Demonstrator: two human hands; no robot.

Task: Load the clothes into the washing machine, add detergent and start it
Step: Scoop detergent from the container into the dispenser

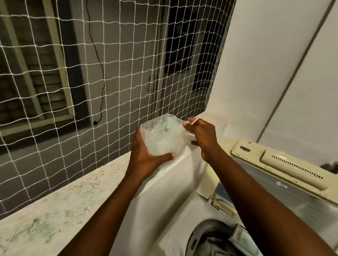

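Observation:
My left hand grips a clear plastic container of whitish detergent powder, held up over the ledge near the netting. At the container's right rim, my right hand pinches a small pink spoon. Below, at the bottom right, is the cream top-loading washing machine with its lid raised. Dark clothes lie inside the open drum.
A speckled stone ledge runs along the left under a white safety net. A white wall with a pipe stands behind the machine. A grey tap sticks out at the far right.

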